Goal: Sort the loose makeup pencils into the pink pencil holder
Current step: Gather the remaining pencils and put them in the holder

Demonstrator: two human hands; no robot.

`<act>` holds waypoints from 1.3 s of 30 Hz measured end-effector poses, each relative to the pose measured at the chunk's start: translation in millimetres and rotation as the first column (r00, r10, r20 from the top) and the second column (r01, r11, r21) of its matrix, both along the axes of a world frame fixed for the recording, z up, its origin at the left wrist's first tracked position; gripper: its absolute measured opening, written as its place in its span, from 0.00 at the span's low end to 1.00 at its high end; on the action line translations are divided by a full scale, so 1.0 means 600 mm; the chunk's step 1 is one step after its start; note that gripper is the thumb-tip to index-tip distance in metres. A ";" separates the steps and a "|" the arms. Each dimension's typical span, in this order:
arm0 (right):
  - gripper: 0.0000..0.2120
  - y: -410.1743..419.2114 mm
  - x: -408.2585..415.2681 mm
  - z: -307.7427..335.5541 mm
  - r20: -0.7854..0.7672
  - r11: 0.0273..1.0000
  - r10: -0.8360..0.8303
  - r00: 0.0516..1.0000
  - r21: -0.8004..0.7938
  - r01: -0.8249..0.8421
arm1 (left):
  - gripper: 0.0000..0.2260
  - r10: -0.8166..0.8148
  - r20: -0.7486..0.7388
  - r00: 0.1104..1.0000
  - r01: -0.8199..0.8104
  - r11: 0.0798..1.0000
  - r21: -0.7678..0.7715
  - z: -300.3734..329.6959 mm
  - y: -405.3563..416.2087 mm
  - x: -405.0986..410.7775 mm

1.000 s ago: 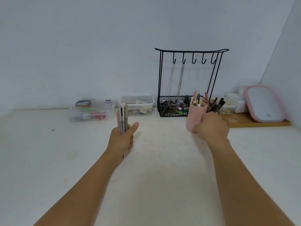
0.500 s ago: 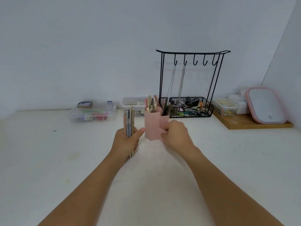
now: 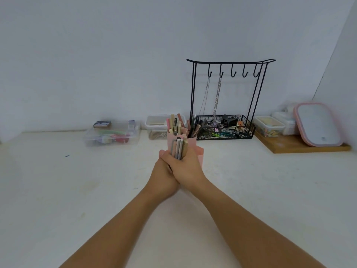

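Observation:
The pink pencil holder stands on the white table at centre, with several makeup pencils upright in its back compartments. Just in front of it a bundle of loose makeup pencils is held upright, tips level with the holder's front wall. My left hand grips the bundle from below on the left. My right hand lies over the left hand with its fingers wrapped around the same bundle. The lower ends of the pencils and the holder's base are hidden by my hands.
A black wire jewellery stand with a basket of clips stands behind and right of the holder. Clear plastic boxes line the wall at left. A wooden board with a pink-rimmed mirror and small boxes sits at right.
My right hand carried the pink holder leftward to the table's centre, let go of it and closed over the pencil bundle. My left hand brought the bundle right, up against the holder.

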State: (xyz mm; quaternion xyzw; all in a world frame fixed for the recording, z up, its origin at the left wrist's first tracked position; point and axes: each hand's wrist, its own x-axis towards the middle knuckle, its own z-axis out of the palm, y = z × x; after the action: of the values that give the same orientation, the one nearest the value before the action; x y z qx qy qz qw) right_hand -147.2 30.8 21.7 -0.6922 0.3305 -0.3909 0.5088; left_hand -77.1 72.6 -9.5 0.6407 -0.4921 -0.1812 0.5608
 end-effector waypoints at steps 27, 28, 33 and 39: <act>0.20 -0.147 -0.112 -0.017 0.183 0.938 -0.341 0.922 0.132 0.321 | 0.41 0.052 0.080 0.995 -0.053 0.998 0.015 -0.033 -0.032 0.069; 0.20 -0.146 -0.112 -0.016 0.176 0.937 -0.345 0.922 0.125 0.326 | 0.40 0.024 0.080 0.997 -0.026 0.999 0.028 -0.034 -0.033 0.070; 0.16 -0.129 -0.102 0.046 0.425 0.961 -0.270 0.864 0.068 0.266 | 0.37 -0.037 0.072 0.997 0.034 0.999 0.041 -0.035 -0.034 0.072; 0.17 -0.126 -0.038 0.048 0.344 0.963 -0.268 0.900 0.129 0.237 | 0.36 -0.047 0.059 0.997 0.045 0.998 0.031 -0.038 -0.033 0.072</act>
State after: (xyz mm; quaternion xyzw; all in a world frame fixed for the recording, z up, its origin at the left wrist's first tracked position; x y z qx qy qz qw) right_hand -170.0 -44.5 50.7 -0.5385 0.3355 -0.5587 0.5341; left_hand -33.6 52.9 -32.0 0.6426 -0.5204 -0.1822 0.5321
